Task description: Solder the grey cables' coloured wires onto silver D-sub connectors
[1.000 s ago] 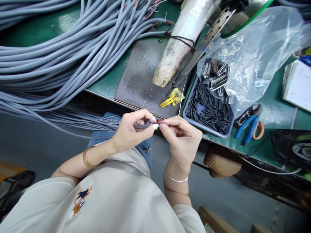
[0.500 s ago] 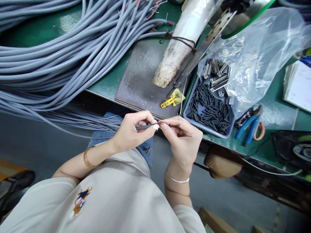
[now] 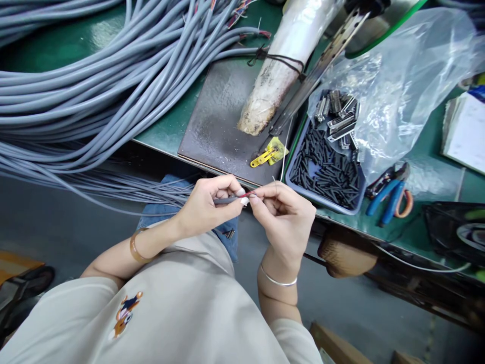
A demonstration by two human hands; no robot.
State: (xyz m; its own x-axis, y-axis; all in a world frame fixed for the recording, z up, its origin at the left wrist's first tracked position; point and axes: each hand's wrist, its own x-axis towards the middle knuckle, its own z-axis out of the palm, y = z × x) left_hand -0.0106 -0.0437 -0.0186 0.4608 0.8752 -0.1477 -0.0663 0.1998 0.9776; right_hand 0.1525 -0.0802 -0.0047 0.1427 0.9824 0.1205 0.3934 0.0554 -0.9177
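In front of the bench edge, my left hand (image 3: 212,205) pinches a grey cable (image 3: 223,200) close to its stripped end. Thin red wires (image 3: 249,193) stick out of the sheath between my two hands. My right hand (image 3: 286,215) has its thumb and forefinger closed on the tips of these wires, and a fine strand stands up above the forefinger. The exact number of wires is hidden by my fingertips. Just beyond my hands, a dark square plate (image 3: 215,111) lies on the bench with a small yellow clip (image 3: 264,157) on it.
Many grey cables (image 3: 94,101) cover the bench's left side. A wrapped white tube (image 3: 280,71) and a metal bar (image 3: 322,65) reach over the plate. At right are a blue tray (image 3: 356,207) of black sleeves and metal connectors, a plastic bag (image 3: 409,86) and blue-handled pliers (image 3: 394,199).
Both hands stay almost in place, still on the cable and its wires. My right fingers have shifted very slightly, and a bit more of the red wires shows.
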